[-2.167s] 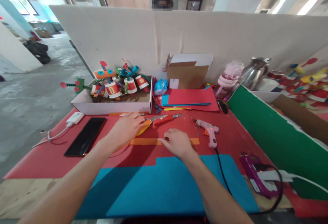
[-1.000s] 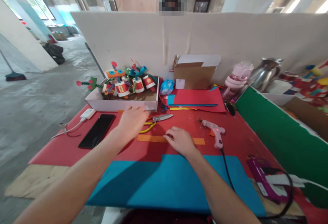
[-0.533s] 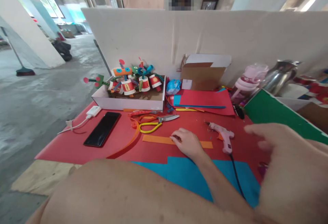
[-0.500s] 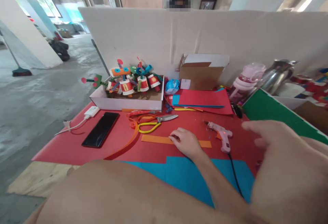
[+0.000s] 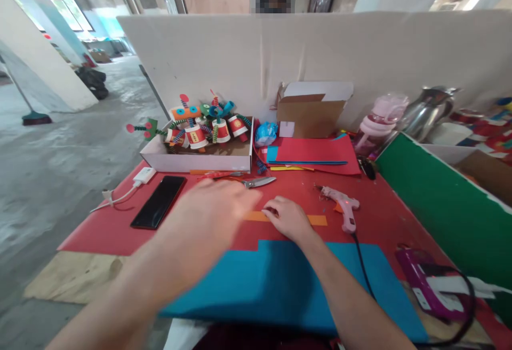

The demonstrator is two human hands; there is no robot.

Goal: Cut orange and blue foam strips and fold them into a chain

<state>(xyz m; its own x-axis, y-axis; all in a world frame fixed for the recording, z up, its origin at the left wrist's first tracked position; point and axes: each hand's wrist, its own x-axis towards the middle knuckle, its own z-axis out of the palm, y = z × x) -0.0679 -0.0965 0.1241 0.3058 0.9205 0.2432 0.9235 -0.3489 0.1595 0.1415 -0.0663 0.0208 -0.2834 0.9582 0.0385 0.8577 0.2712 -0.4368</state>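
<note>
- Overall, a work table [image 5: 372, 216] covered in red sheet, bare plywood showing at its near left corner; a large blue sheet [image 5: 280, 286] lies along the near edge.
- Room — concrete floor to the left, pale pillars, windows far left; a white partition board [image 5: 320, 56] stands along the table's far edge, a person's head just above it.
- Right hand [image 5: 288, 219] rests palm down on the orange paper strip [image 5: 316, 220], fingertips pressing its middle; fingers curled narrow, holding nothing. Strip lies flat on the red sheet, mid-table, just far of the blue sheet.
- Left hand [image 5: 212, 216] is blurred, low over the table left of the right hand, covering the strip's left end; cannot tell how its fingers stand or whether it grips anything.
- Scissors [image 5: 256, 182] just far of the left hand; only the blades show.
- White tray box [image 5: 192, 162] far left — holds paper-cup figures [image 5: 208, 128] with coiled arms, red-and-white bodies; labels on them too small to read.
- Open cardboard box [image 5: 308, 115] against the partition; contents not visible. Stack of coloured sheets [image 5: 316, 152], red on top, in front of it.
- Pink glue gun [image 5: 340, 206] right of the strip, black cord trailing near.
- Black phone [image 5: 159, 208] near left, white charger [image 5: 144, 175] beside it.
- Pink bottle [image 5: 378, 123] and steel kettle [image 5: 426, 110] far right; green board [image 5: 440, 206] runs along the right side.
- Purple device [image 5: 424, 291] near right, its label unreadable.
</note>
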